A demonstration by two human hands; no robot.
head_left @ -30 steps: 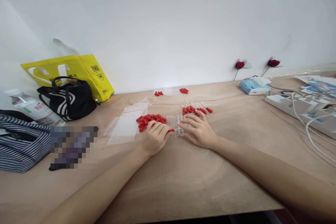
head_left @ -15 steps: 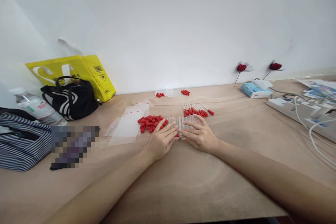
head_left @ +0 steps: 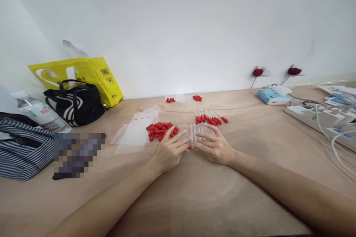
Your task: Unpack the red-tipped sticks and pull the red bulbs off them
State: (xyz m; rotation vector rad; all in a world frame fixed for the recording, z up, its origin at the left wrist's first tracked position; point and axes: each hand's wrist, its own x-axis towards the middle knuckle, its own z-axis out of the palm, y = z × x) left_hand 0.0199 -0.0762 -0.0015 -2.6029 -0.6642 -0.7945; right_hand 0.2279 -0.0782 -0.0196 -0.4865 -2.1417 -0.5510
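Note:
A row of thin clear glass tubes lies side by side on the table in front of me. My left hand rests over the row's left end, fingers stretched and slightly apart. Across the right end lies my right hand, its fingers also spread flat on the tubes. A bit of red shows between the hands at the near ends. Left of the tubes is a pile of red rubber bulbs, close to my left fingertips. Behind my right hand lie several glass droppers with red bulbs fitted.
Clear zip bags lie left of the bulbs. A bag with droppers is by the wall. At left stand a yellow bag, black bag and bottle; at right, a tissue pack and power strip.
My right hand has shifted slightly right and toward me, its fingers still flat on the tubes. My left hand stays nearly in place. The view has shifted a little.

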